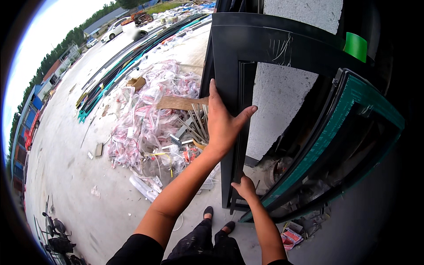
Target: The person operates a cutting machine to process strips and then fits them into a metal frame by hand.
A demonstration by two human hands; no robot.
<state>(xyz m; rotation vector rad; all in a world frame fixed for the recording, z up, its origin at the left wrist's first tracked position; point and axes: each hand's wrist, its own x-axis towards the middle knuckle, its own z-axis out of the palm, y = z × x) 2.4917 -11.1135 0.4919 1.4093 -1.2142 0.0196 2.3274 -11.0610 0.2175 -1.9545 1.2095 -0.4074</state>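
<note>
A tall black metal frame, like a door or window frame, stands upright before me with pale scratches near its top corner. My left hand lies across its left upright, thumb spread toward the opening and one finger pointing up; the other fingers are mostly hidden. Lower down, my right hand clasps the inner edge of that upright, its thumb on the front and its fingers largely out of sight. Just right of it leans another dark frame partly covered in green film. A green roll sits by the black frame's top right.
Left of the frame lies a heap of crumpled plastic wrap, with a wooden board and thin metal rods. Long profiles are stacked farther back. A rough pale slab stands behind the frame. Red-and-white packaging lies low right.
</note>
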